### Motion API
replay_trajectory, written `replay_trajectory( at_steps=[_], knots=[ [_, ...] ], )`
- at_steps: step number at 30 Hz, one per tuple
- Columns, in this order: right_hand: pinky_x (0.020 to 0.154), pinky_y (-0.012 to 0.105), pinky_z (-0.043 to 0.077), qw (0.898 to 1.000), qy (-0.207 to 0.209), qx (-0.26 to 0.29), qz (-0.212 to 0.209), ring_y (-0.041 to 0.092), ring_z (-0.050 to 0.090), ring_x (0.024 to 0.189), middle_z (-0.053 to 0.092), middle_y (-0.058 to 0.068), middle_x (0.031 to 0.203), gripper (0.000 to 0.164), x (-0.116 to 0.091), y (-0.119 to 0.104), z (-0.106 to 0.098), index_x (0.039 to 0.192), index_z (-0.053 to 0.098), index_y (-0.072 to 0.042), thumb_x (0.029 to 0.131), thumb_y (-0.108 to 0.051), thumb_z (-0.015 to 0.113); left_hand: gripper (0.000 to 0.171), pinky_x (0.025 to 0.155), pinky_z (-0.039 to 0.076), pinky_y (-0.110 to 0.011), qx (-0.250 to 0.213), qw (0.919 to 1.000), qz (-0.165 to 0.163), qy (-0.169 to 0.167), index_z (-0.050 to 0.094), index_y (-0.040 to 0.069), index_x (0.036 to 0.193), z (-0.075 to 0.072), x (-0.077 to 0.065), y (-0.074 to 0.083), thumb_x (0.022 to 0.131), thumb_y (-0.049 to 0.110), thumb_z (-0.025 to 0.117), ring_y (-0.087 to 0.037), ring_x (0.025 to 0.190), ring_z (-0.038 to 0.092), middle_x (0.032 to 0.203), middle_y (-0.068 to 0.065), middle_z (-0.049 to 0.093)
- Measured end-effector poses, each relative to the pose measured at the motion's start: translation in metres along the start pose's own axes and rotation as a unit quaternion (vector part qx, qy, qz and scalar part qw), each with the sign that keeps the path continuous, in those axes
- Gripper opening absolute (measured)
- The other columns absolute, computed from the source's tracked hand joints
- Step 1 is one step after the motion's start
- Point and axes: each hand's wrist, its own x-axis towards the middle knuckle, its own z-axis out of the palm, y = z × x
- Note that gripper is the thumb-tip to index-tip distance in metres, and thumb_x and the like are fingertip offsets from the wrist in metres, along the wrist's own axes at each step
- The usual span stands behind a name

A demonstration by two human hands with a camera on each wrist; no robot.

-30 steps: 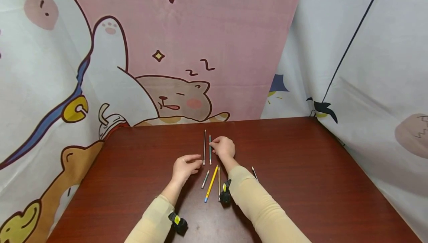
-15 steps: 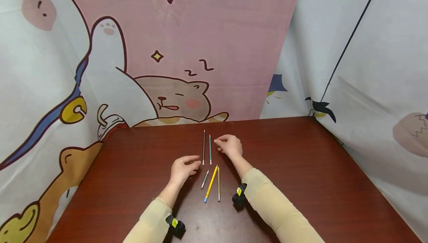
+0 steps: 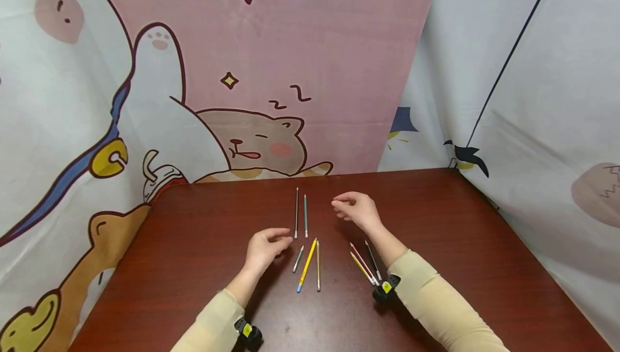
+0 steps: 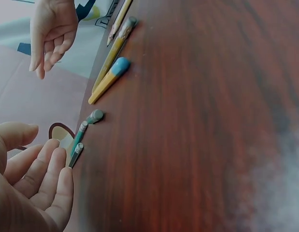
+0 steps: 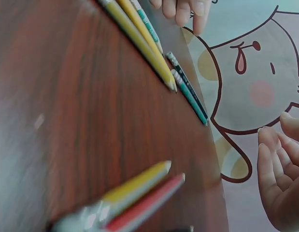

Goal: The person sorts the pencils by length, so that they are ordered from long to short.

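My left hand point(image 3: 263, 248) hovers just left of the pencils, its fingers loosely bent and holding nothing. To the right, my right hand point(image 3: 359, 213) is raised over the table with relaxed fingers and no object in it. Between the hands, a black pencil point(image 3: 297, 215) and a teal pencil point(image 3: 305, 217) lie side by side at the back. Nearer lie a short green pencil point(image 3: 298, 259), a yellow pencil point(image 3: 307, 265) with a blue end and a thin gold-coloured pencil point(image 3: 318, 268). Under the right forearm are a yellow pencil point(image 5: 137, 181), a red pencil point(image 5: 149, 200) and a black pencil point(image 3: 373, 259).
The dark reddish-brown table point(image 3: 203, 233) spreads out around the pencils. A cartoon-printed cloth point(image 3: 310, 61) hangs along its back and sides. Each sleeve carries a black wrist camera, the right one point(image 3: 385, 290) close to the near ends of the right-hand pencils.
My right hand has let go of the teal pencil and moved right. The pencils on the right, earlier mostly hidden by the right arm, now show. The left hand has barely moved.
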Motion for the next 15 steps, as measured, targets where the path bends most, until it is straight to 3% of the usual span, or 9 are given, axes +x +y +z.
replay_trajectory(
  at_steps=[6, 15],
  knots=[
    [0.063, 0.033, 0.058, 1.000, -0.013, -0.026, -0.005, 0.028, 0.072, 0.073, 0.073, 0.017, 0.088, 0.030, -0.017, 0.006, -0.018, 0.111, 0.070, 0.006, 0.090, -0.014, 0.074, 0.023, 0.062, 0.050, -0.024, 0.037, 0.9991, 0.017, -0.008, 0.077, 0.004, 0.102, -0.002, -0.007, 0.001, 0.080, 0.012, 0.080, -0.012, 0.071, 0.067, 0.084, -0.007, 0.074],
    [0.064, 0.036, 0.059, 0.999, -0.023, -0.042, -0.013, 0.033, 0.071, 0.076, 0.073, 0.015, 0.089, 0.030, -0.041, 0.018, -0.036, 0.112, 0.069, 0.006, 0.089, -0.013, 0.074, 0.022, 0.068, 0.051, -0.027, 0.080, 0.9957, 0.040, -0.021, 0.078, 0.005, 0.100, -0.003, -0.019, 0.006, 0.080, 0.016, 0.080, -0.015, 0.077, 0.069, 0.084, -0.004, 0.074]
  ],
)
